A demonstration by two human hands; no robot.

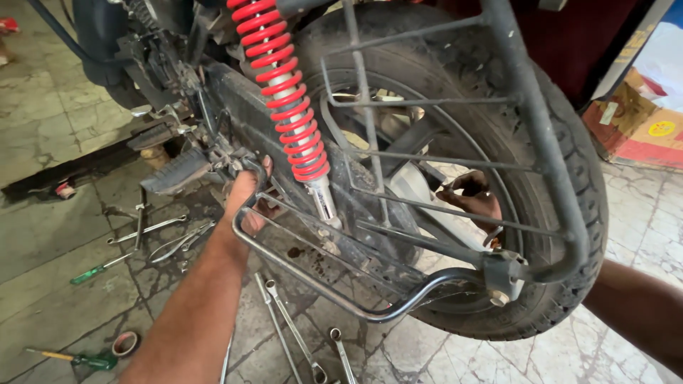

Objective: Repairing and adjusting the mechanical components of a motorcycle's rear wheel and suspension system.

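Note:
The rear of a motorcycle fills the view: a black rear tyre [562,163], a red coil shock absorber [284,78] and a black tubular side guard [370,313]. My left hand [245,195] reaches in behind the guard's front end, beside the black footrest [174,171], its fingers curled around a part there that I cannot make out. My right hand [473,203] is inside the wheel, behind the guard's bars, fingers closed near the hub; what it grips is hidden.
Loose tools lie on the cracked stone floor: spanners [295,334], pliers [181,242], a green-handled screwdriver [99,269], another screwdriver [78,359] and a tape roll [125,343]. A cardboard box [640,128] stands at the right.

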